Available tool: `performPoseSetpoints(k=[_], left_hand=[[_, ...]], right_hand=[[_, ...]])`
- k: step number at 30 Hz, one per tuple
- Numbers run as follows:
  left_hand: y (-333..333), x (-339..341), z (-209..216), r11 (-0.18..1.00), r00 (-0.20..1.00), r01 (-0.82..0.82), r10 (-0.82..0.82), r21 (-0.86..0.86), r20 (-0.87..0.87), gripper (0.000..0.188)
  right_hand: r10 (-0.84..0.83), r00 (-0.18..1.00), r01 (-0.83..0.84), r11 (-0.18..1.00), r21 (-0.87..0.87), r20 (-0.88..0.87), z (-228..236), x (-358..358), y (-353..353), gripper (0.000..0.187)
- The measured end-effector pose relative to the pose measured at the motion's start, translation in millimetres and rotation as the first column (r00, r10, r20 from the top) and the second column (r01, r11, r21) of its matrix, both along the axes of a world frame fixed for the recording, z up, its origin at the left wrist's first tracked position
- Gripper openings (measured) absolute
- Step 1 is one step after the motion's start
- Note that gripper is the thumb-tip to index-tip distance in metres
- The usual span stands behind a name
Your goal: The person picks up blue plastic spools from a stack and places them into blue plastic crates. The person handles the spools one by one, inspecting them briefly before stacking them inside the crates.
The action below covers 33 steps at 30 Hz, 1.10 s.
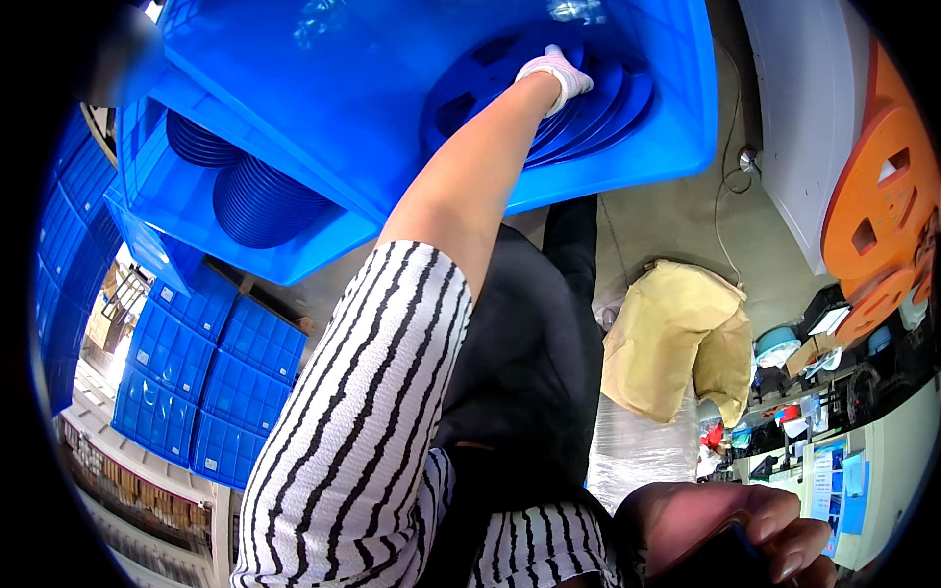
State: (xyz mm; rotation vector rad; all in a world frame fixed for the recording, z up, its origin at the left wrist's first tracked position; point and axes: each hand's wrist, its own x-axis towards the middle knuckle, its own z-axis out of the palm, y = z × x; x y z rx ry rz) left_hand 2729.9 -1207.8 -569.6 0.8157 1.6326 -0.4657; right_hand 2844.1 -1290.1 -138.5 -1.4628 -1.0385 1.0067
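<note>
My left hand (559,78), in a white glove, reaches into a large blue plastic bin (676,127). It grips one of several thin blue plastic discs (613,108), which lean fanned against one another. Cut-out windows show in the disc farther left. The hand covers part of the discs, and some of its fingers are hidden behind the disc edge. Low at the right, my right hand (725,529) appears bare, its fingers curled around a dark object that I cannot make out in the shadow.
At left, another blue bin (338,230) holds rows of dark blue discs (265,201). Blue crates (206,382) stand stacked beyond. Orange discs with cut-outs (882,186) stand at right. Tan wrapping (667,338) lies over a film-wrapped stack (642,451). A cable (720,186) runs along the floor.
</note>
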Motion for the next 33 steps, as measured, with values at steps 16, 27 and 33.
performPoseSetpoints(k=[16,27,33], left_hand=[[-5,25,-43,1.0,0.993,0.016,-0.013,0.024,-0.114,0.082],[25,30,-73,0.97,0.971,0.236,-0.238,0.061,0.031,0.058],[5,70,-108,0.998,0.978,0.055,-0.052,-0.006,0.202,0.056]], right_hand=[[0.033,0.997,-0.037,0.997,-0.074,-0.066,-27,41,0,0.048],[-0.252,0.899,0.193,0.962,-0.193,-0.358,-39,41,-11,0.035],[-0.24,0.918,0.129,0.934,-0.334,-0.316,-50,59,-3,0.036]])
